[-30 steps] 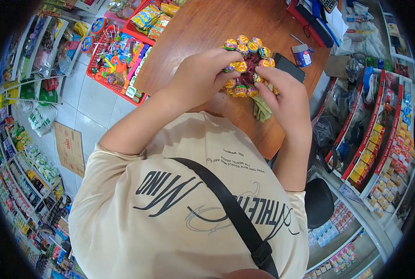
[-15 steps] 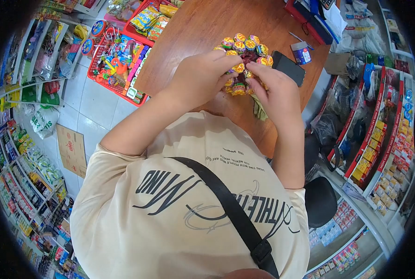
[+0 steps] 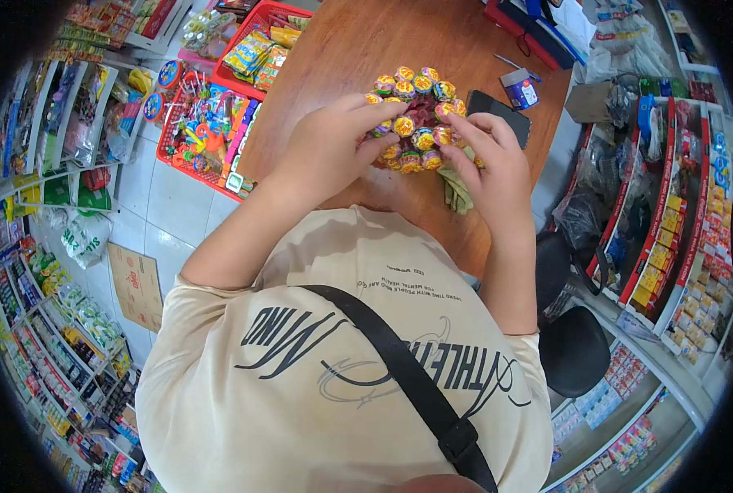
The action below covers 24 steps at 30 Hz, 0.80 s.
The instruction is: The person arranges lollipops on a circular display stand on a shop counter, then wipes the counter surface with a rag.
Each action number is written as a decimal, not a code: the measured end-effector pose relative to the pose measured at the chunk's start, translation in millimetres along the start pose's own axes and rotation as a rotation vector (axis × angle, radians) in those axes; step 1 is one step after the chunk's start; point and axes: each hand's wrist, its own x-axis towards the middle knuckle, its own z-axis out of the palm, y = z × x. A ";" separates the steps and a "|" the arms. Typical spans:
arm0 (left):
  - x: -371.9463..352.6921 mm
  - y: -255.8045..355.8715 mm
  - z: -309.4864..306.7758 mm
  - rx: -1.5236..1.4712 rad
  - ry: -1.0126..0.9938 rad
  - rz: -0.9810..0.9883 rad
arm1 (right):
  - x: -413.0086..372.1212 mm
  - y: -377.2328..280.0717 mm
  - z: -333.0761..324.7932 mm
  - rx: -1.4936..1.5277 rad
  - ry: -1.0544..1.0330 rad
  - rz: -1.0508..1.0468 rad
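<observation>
A round cluster of wrapped lollipops [image 3: 423, 138] with yellow, flower-like tops stands over the wooden table, dark red showing at its middle. My left hand [image 3: 331, 141] grips its left side, index finger and thumb curved around the lollipops there. From the right, my right hand [image 3: 491, 160] holds the other side, its thumb and index finger against the outer lollipops and the other fingers bent. Both palms hide parts of the ring's edges. Just below the cluster, a pale green folded bundle [image 3: 457, 191] lies partly behind my right hand.
On the wooden table [image 3: 342, 53], a dark flat case [image 3: 498, 115] and a small blue-and-white tub [image 3: 520, 89] sit to the right of the cluster. Red baskets [image 3: 204, 135] of sweets stand at left. A black chair [image 3: 574, 352] and stocked shelves are at right.
My hands have drawn slightly apart, uncovering more of the cluster's middle and lower lollipops. The fingers of my right hand have spread a little. The view has shifted slightly.
</observation>
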 end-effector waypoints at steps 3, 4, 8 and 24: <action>2.6 2.5 -2.8 -0.019 0.019 0.027 | -6.2 9.1 -0.5 -0.025 0.019 -0.019; 3.5 4.5 -3.8 -0.038 0.020 0.028 | -8.6 10.2 1.2 -0.017 0.039 -0.028; 6.0 17.3 -15.1 -0.115 -0.016 -0.001 | -18.6 7.4 -1.5 0.047 0.066 -0.013; 3.0 24.2 1.5 0.001 -0.017 0.290 | -29.2 -12.9 -15.9 0.254 0.062 0.007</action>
